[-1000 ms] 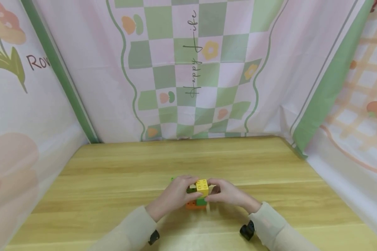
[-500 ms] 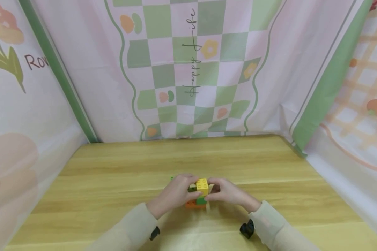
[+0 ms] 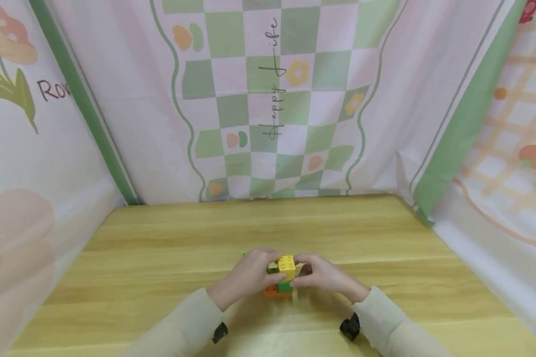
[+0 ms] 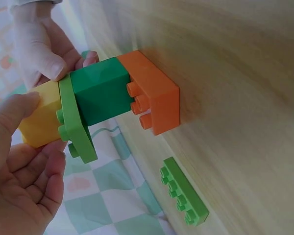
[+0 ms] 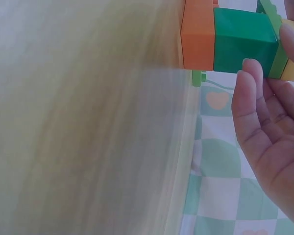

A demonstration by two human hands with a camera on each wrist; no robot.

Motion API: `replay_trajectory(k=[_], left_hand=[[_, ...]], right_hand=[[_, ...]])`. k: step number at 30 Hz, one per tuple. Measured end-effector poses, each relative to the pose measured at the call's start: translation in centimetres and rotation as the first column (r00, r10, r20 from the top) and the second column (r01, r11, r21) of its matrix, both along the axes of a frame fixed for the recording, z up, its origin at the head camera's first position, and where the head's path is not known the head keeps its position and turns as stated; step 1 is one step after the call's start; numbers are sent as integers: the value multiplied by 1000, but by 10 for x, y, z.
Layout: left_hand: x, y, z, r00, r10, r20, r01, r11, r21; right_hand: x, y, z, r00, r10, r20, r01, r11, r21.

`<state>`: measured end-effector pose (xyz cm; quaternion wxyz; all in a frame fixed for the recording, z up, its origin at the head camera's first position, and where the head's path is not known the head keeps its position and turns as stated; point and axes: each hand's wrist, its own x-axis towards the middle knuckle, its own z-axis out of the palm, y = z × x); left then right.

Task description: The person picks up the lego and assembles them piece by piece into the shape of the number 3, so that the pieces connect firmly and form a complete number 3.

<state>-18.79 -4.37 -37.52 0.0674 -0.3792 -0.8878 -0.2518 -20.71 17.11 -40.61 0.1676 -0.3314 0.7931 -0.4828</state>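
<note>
A stack of toy building bricks stands on the table. At its bottom is an orange brick (image 4: 159, 100), with a dark green block (image 4: 100, 88) on part of its studs. Above lies a flat light green brick (image 4: 74, 120), topped by a yellow block (image 3: 287, 267). My left hand (image 3: 250, 277) pinches the yellow block between thumb and fingers. From the other side, my right hand (image 3: 323, 275) has its thumb and curled fingers around the end of the flat light green brick, just under the yellow block.
A loose light green brick (image 4: 183, 193) lies on the wooden table (image 3: 161, 243), beyond the stack and mostly hidden by the left hand in the head view. Patterned cloth (image 3: 277, 99) hangs behind the far edge and along both sides.
</note>
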Motion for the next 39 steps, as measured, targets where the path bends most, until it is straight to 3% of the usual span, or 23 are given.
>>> replay_trajectory(k=[10,16,19,24,29,34,39], left_hand=[[-3,-6,-8,994,-14,110,5,996,89],[-7,-16,-10,964,-32,265,-16,984,177],[-10,-24,-11,951,-26,308,-45,974,222],[-16,-36,-9,944,13,329,-106,959,265],[-22,-47,-8,950,36,309,-139,937,319],[-28,-56,-13,955,82,286,-180,925,334],[-35,-61,-20,949,112,296,-217,911,350]], right_hand=[[1,-1,0,1000,2,1,-2,1000,6],[1,-1,0,1000,-3,-5,3,1000,12],[0,0,0,1000,-15,-8,15,1000,19],[0,0,0,999,-33,2,33,999,26],[1,0,1,999,-44,10,43,998,37],[1,0,0,998,-54,17,53,997,48],[1,0,0,998,-57,17,56,997,50]])
